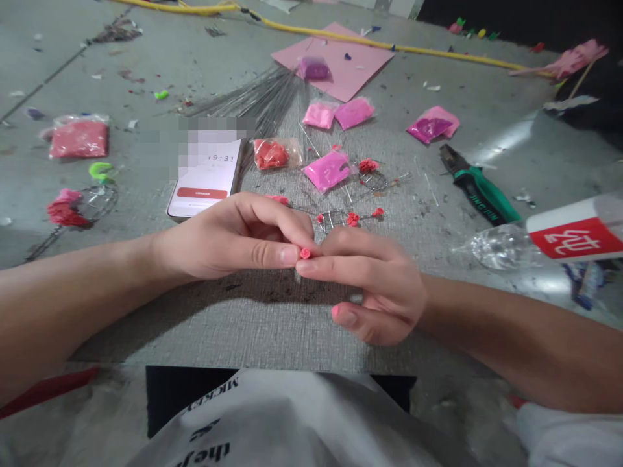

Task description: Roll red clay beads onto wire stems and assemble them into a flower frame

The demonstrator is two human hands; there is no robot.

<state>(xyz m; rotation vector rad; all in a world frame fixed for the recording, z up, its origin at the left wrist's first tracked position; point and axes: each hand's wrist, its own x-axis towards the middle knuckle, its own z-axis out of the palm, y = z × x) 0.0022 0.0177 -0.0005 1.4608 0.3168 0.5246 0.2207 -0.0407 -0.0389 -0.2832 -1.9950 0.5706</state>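
Observation:
A tiny coral-pink clay bud [305, 253], rolled like a small rose, sits pinched between the thumb and index finger of my left hand [238, 240]. My right hand [372, 279] meets it from the other side, one outstretched fingertip touching the bud just below. Its thumb is held apart, lower down, with a small bit of pink clay [335, 311] at the tip. Just beyond my hands lies a wire piece [333, 219] bearing small red clay flowers [353, 219]. Another red clay flower [368, 165] rests on a wire loop behind it.
A phone [202, 172] lies beyond my left hand. Bagged clay includes a red packet [79, 137], an orange-red one [272, 154] and a pink one [327, 170]. Thin wires [257, 97] fan out behind. Pliers [479, 185] and a plastic bottle [549, 237] lie right.

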